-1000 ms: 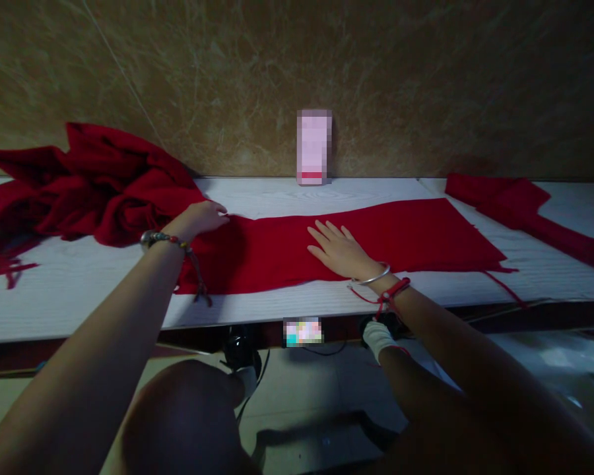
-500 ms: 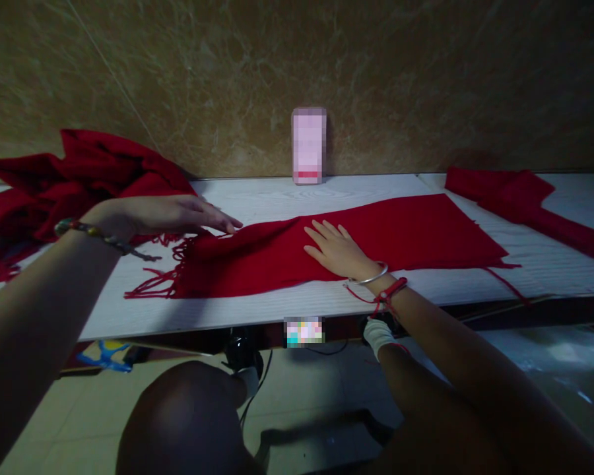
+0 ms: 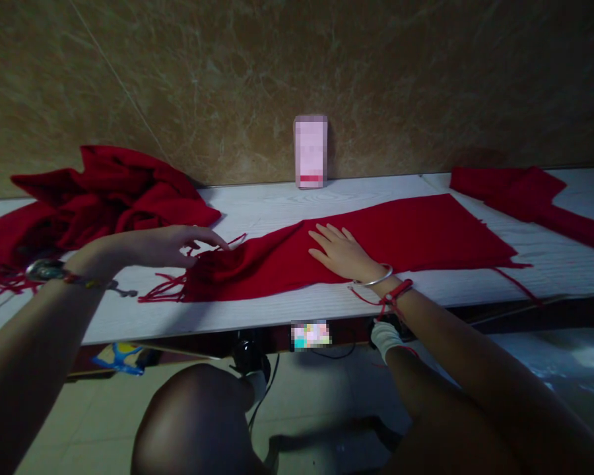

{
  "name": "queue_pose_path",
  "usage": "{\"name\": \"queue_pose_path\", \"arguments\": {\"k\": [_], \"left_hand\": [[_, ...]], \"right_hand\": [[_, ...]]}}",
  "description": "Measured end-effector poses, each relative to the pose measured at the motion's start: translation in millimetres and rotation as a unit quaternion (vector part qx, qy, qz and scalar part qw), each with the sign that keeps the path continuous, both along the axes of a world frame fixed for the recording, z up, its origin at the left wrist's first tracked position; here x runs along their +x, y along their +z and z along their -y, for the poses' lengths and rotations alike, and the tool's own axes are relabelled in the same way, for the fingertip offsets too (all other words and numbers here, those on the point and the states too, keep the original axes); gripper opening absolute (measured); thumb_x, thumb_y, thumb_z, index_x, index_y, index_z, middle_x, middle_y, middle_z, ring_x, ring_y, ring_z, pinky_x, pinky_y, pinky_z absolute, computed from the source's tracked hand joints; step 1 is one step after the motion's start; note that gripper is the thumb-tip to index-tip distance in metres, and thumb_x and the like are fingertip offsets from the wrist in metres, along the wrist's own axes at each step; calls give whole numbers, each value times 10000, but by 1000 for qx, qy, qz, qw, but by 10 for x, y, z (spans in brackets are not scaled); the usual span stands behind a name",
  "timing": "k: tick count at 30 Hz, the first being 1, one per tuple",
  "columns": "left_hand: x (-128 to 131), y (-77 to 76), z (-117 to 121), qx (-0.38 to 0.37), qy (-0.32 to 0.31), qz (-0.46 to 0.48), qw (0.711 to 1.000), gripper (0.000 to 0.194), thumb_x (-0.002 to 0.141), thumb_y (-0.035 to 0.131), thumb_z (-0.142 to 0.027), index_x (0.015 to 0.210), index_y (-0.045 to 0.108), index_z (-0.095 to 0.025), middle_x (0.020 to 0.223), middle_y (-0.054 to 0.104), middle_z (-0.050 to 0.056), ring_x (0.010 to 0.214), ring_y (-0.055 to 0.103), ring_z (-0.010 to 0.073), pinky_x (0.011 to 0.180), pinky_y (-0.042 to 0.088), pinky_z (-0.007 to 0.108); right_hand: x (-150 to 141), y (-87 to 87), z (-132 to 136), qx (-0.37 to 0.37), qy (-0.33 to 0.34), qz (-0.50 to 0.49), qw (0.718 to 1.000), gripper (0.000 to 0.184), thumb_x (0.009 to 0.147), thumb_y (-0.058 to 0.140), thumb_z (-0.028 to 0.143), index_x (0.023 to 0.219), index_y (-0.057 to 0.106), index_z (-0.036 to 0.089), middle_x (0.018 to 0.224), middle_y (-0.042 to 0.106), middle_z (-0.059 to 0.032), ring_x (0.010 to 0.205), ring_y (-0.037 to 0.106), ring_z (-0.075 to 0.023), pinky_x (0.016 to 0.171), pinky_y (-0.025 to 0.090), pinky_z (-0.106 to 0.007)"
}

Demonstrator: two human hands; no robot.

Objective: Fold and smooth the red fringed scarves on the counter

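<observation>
A red fringed scarf (image 3: 400, 234) lies lengthwise across the white wood-grain table. My right hand (image 3: 339, 252) rests flat on its middle, fingers spread. At the scarf's left fringed end, my left hand (image 3: 168, 247) is bent down with fingers and thumb curled around the bunched cloth near the edge; the fingertips are partly hidden. Strands of fringe show on both sides of that hand. Behind my left wrist sits a crumpled heap of red fringed cloth (image 3: 113, 191).
Another red cloth (image 3: 515, 194) lies at the table's right end. A blurred pink upright object (image 3: 311, 152) leans against the brown marbled wall (image 3: 376, 79). Below the front edge are a second blurred-out object (image 3: 311, 335), a blue and yellow packet (image 3: 121, 357) and my legs.
My left hand has lowered and its fingers have curled in at the scarf's fringed end, where the cloth is more bunched. My right hand stays on the middle. The view has shifted slightly.
</observation>
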State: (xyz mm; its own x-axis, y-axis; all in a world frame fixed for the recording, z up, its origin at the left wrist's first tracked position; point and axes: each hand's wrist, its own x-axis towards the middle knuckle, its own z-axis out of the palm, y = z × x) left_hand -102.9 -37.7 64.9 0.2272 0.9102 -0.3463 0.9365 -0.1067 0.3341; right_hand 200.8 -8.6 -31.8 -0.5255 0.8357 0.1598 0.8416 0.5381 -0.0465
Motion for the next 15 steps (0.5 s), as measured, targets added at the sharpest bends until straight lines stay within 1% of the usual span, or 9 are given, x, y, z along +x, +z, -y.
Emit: {"name": "queue_pose_path", "arguments": {"k": [3,5,7,9,10,12,13,15], "left_hand": [[-20,-64,-12,28,-36,-27,999,391,621,538,-202,984,679,-232,1073,691,13,987,609,164,856,441,234],[6,-113,-31,48,-65,-43,996,329,636,527,-241,919,694,-228,1016,706,26,923,620,171,847,444,251],[44,-147,-47,64,-87,-58,992,282,638,505,-240,841,701,-222,970,713,35,870,616,170,843,442,260],[75,-152,-55,68,-90,-69,991,235,641,496,-231,766,696,-224,916,716,28,824,605,165,832,442,258],[81,-142,-57,74,-81,-71,991,220,648,496,-229,749,692,-222,889,713,25,805,600,164,819,443,254],[67,-99,-59,102,-39,-66,992,218,664,505,-221,775,692,-202,865,699,22,778,591,159,788,443,242],[47,-70,-62,123,-4,-59,991,233,672,509,-210,813,692,-183,860,690,20,765,584,153,774,441,233],[-11,-12,-77,169,84,-38,981,290,695,507,-181,924,679,-136,856,672,14,754,564,136,763,431,215]], "right_hand": [[2,-8,-5,0,0,-3,1000,517,938,349,430,1384,427,181,1472,382,-94,1355,328,-278,1086,285,-491],[5,-10,-8,-2,-2,-1,1000,520,936,351,431,1384,427,179,1474,379,-96,1355,328,-276,1088,283,-483],[8,-10,-10,-3,-2,-4,1000,518,936,349,431,1383,430,182,1474,379,-97,1356,326,-277,1090,279,-481],[11,-10,-11,-4,1,-9,1000,515,936,345,433,1381,434,189,1472,384,-97,1358,323,-277,1092,275,-484],[12,-9,-11,-4,2,-10,1000,514,936,342,434,1380,435,192,1472,384,-96,1359,322,-277,1092,274,-487],[12,-7,-9,-5,3,-11,1000,515,936,339,434,1382,431,195,1474,381,-94,1359,321,-276,1089,276,-495],[12,-5,-7,-6,1,-10,1000,516,936,337,432,1384,429,193,1475,378,-94,1359,321,-276,1087,278,-499],[10,0,-3,-7,-1,-5,1000,518,938,333,426,1389,420,186,1479,371,-92,1361,317,-276,1085,280,-501]]}}
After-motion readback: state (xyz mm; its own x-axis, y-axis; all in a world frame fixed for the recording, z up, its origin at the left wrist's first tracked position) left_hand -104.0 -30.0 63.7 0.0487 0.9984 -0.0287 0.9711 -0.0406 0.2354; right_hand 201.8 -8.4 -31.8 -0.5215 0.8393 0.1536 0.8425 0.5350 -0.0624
